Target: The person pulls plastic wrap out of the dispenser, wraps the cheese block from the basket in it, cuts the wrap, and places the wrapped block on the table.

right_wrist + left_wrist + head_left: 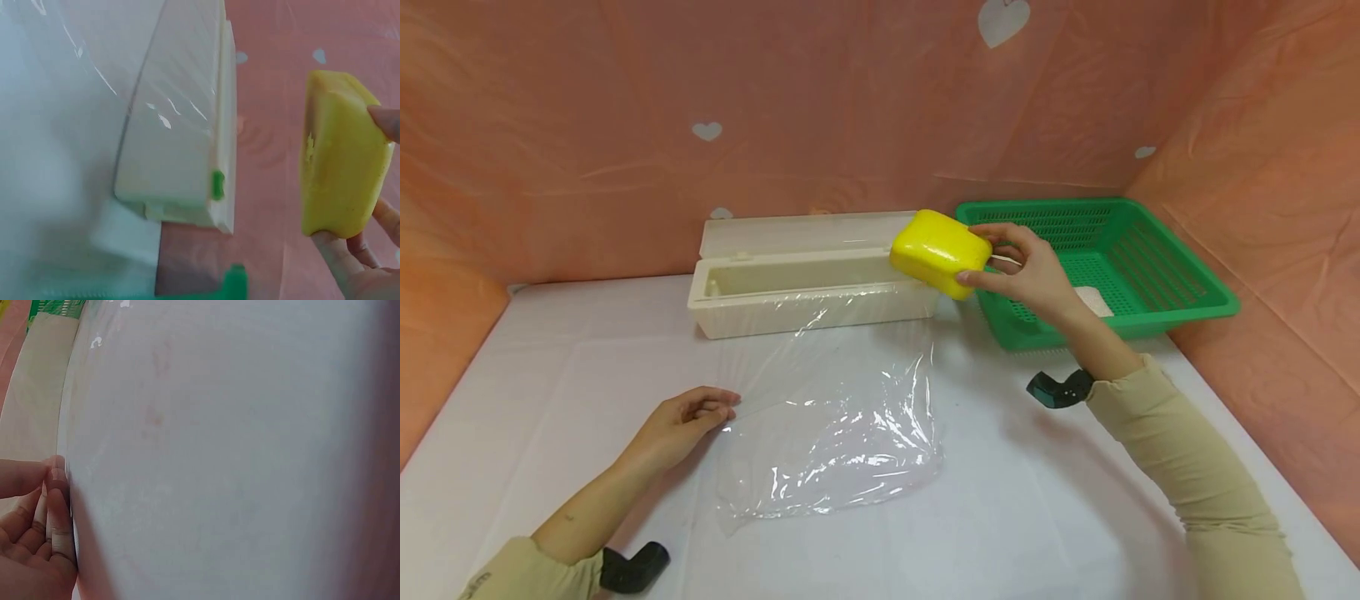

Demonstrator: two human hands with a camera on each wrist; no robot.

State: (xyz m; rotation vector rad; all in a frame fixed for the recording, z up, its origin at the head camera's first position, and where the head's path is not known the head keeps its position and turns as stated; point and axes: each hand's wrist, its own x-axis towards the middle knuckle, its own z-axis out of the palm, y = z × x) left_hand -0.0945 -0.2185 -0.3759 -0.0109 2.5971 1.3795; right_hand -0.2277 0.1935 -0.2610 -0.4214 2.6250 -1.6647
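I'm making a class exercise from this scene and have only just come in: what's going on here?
A person is working with both hands at a table. The right hand holds a yellow block in the air. The left hand is at the left edge of a clear plastic film; whether it pinches it, I can't tell. The film stretches from an open white box onto the table. A green basket holds a whitish piece.

In soft, fairly even light, I see sharp white glare on the crinkled, clear plastic film [850,450] and the faint shadow of my beige right sleeve [1195,467] on the white counter [1000,533], while both wrist views look dimmer and hazy.
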